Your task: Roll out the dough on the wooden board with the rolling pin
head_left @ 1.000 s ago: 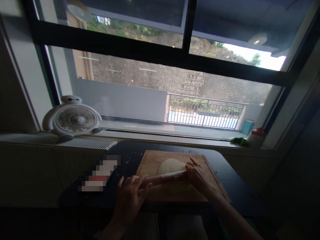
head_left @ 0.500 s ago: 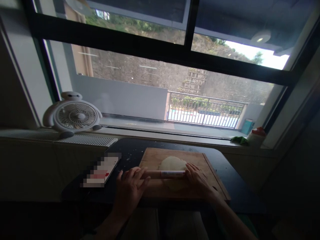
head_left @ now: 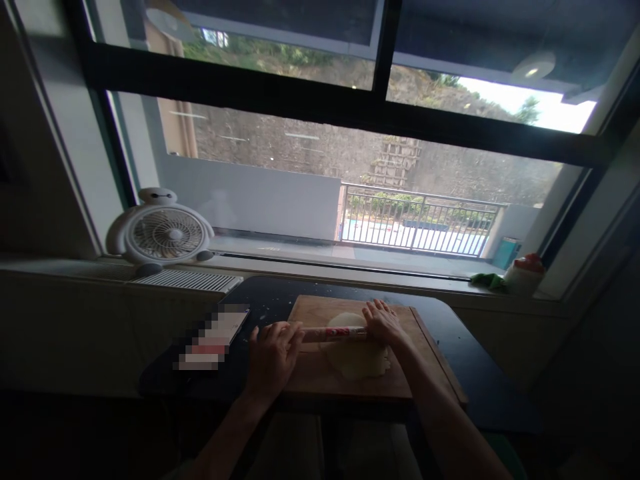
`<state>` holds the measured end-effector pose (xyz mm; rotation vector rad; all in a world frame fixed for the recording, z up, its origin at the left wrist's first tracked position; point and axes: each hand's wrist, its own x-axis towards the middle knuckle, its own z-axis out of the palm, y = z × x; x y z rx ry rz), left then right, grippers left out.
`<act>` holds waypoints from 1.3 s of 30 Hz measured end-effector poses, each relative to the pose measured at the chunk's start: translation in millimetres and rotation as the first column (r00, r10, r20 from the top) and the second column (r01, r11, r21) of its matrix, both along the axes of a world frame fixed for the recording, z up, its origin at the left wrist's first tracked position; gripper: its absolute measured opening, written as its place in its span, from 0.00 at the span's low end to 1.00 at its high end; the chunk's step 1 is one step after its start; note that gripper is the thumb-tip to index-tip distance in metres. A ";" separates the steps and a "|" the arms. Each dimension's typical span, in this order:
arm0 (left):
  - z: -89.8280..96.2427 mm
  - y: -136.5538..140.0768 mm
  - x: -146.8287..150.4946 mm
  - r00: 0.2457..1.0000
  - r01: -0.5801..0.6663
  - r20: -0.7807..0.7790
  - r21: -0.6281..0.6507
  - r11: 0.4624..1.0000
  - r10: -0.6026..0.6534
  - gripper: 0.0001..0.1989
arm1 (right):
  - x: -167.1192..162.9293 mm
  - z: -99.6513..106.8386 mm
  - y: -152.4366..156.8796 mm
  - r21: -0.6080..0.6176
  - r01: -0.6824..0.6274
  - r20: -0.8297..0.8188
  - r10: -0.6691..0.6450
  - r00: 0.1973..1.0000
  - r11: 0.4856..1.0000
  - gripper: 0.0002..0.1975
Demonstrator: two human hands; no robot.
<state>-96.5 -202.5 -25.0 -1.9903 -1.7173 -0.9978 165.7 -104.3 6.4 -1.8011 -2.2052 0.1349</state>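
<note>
A wooden rolling pin (head_left: 334, 334) with a printed label lies crosswise over a flat, pale sheet of dough (head_left: 357, 360). The dough rests on a wooden cutting board (head_left: 305, 308) and shows on both sides of the pin, with an uneven near edge. My left hand (head_left: 275, 347) is over the pin's left end, its fingers curled across it. At the other end my right hand (head_left: 384, 323) presses down, fingers reaching over the top. Both palms hide the ends of the pin.
The board sits on a dark table (head_left: 460, 333) with rounded corners. A phone (head_left: 220, 337), partly pixelated, lies left of the board. Behind, a white fan (head_left: 170, 233) stands by the window, and a bottle with an orange top (head_left: 525, 272) and a green cloth (head_left: 487, 281) sit on the sill.
The rolling pin has turned and moved away from me over the dough, both hands with it. More dough shows on the near side. The view has shifted slightly.
</note>
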 end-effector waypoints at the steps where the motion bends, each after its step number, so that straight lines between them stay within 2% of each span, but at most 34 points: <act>1: 0.2 -0.1 -0.3 1.000 -0.002 -0.001 0.003 1.000 0.002 0.15 | 0.2 0.0 -0.3 0.004 0.003 -0.006 -0.003 1.000 1.000 0.24; 3: 1.0 -1.6 -0.1 1.000 0.001 0.001 0.011 1.000 -0.001 0.16 | 2.5 -5.9 -15.0 0.053 0.014 -0.006 -0.014 1.000 0.999 0.25; 6: 2.4 -5.3 1.5 1.000 0.018 0.014 0.017 1.000 -0.019 0.16 | 7.4 -27.0 -65.4 0.183 -0.011 0.040 0.003 0.999 0.983 0.27; 9: 2.7 -7.8 3.9 0.999 0.028 0.027 0.015 0.999 -0.028 0.15 | 9.9 -52.9 -123.6 0.364 -0.023 0.095 -0.012 0.995 0.931 0.29; 12: 1.7 -8.4 5.7 0.999 0.028 0.031 0.018 0.999 -0.028 0.13 | 9.2 -67.3 -154.8 0.452 -0.051 0.124 -0.006 0.992 0.891 0.31; 15: 1.6 -8.1 6.1 0.999 0.028 0.034 0.013 1.000 -0.028 0.13 | 8.1 -60.3 -142.1 0.403 -0.036 0.110 -0.010 0.994 0.915 0.28; 18: 2.6 -6.8 5.7 0.999 0.024 0.034 0.001 1.000 -0.024 0.13 | 6.6 -38.6 -97.0 0.272 0.001 0.073 -0.022 0.997 0.962 0.27; 22: 2.0 -3.3 5.3 1.000 0.003 0.022 -0.007 1.000 -0.002 0.14 | -0.4 -9.0 -35.2 0.102 0.015 0.021 -0.017 1.000 0.995 0.25; 25: 1.3 -2.2 4.7 1.000 -0.014 0.011 -0.014 1.000 0.014 0.15 | -5.1 1.5 -19.1 0.041 0.011 -0.005 -0.010 1.000 0.999 0.24; 28: 2.2 -4.0 3.7 1.000 -0.004 -0.005 0.001 1.000 0.004 0.16 | -4.4 -4.1 -39.5 0.116 0.008 0.006 -0.008 1.000 0.993 0.25; 33: 5.1 -7.5 5.8 1.000 0.006 -0.010 0.028 1.000 -0.006 0.15 | 0.1 -36.6 -122.2 0.343 -0.003 0.091 -0.030 0.995 0.939 0.26; 35: 5.2 -7.4 7.9 1.000 0.000 -0.005 0.021 1.000 0.000 0.15 | 0.5 -47.0 -149.3 0.391 -0.031 0.126 -0.020 0.992 0.920 0.27; 37: 4.6 -7.1 9.5 1.000 -0.002 -0.004 0.011 1.000 0.003 0.15 | 0.3 -51.1 -161.8 0.401 -0.049 0.140 -0.009 0.990 0.915 0.26; 39: 3.6 -6.8 9.9 1.000 -0.001 -0.006 -0.001 1.000 0.001 0.15 | 0.2 -48.5 -157.1 0.380 -0.043 0.129 -0.007 0.992 0.924 0.25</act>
